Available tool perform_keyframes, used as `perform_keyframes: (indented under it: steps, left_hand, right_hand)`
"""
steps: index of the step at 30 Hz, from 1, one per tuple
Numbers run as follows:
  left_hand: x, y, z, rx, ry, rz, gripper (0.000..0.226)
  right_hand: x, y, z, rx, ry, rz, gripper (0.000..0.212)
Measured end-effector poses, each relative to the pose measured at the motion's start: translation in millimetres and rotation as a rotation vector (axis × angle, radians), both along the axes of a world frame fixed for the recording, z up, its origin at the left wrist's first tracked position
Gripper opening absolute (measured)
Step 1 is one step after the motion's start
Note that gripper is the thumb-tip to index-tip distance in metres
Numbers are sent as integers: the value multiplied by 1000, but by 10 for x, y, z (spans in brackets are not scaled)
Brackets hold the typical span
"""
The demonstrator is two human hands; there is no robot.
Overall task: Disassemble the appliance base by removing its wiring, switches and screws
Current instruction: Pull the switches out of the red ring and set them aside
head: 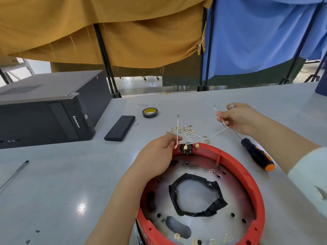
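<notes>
A person strips white wiring from a red appliance base (254, 188) on a grey desk (53, 183).

The left hand (155, 156) pinches a white wire (177, 131) at the base's far rim, beside a black switch (185, 149) set in that rim; the right hand (238, 118), raised over the desk, has its grip closed around another white wire (219, 131). Between the hands, loose wires with brass terminals (187, 132) lie in a heap just beyond the rim. Black tape (212, 206) rings the hole in the base's metal plate. A black-and-orange screwdriver (256, 154) lies to the right; a roll of tape (150, 112), a black bar (120, 128) and a small bit (136, 124) lie farther back. The black computer case (53, 112) at left reads "lenovo".
</notes>
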State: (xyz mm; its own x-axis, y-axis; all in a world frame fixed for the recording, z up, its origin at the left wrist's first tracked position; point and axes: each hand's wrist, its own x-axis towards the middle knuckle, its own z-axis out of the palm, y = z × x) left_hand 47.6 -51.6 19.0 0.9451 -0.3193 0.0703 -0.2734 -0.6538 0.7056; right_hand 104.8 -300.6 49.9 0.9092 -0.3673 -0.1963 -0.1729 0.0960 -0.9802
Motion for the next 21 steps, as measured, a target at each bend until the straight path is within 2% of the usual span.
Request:
perform_keyframes:
  steps: [4,5,8,11,13,16,18,21]
  left_hand:
    - [-4,-13,11,-33,-7,29,30]
    - [-3,-18,13,-41,-6,50,32]
    - [6,-11,16,-110,47,114,54]
    - [1,-10,8,-125,50,105,64]
    - [-15,-14,14,-91,17,85,53]
    - [-35,-15,18,-28,3,53,35]
    - [-42,-17,15,-7,5,45,31]
    - [-42,-17,19,22,-10,34,29]
  right_hand:
    - [159,65,-97,37,25,-40,31]
    - [181,105,-131,58,27,-48,35]
    - [225,207,-233,91,29,-64,56]
    - [274,259,-305,133,34,-78,48]
    - [304,280,-341,163,24,-104,41]
    - [326,312,-400,242,16,-130,47]
    - [324,340,-440,251,16,-113,51]
    - [291,400,-493,193,10,-33,44]
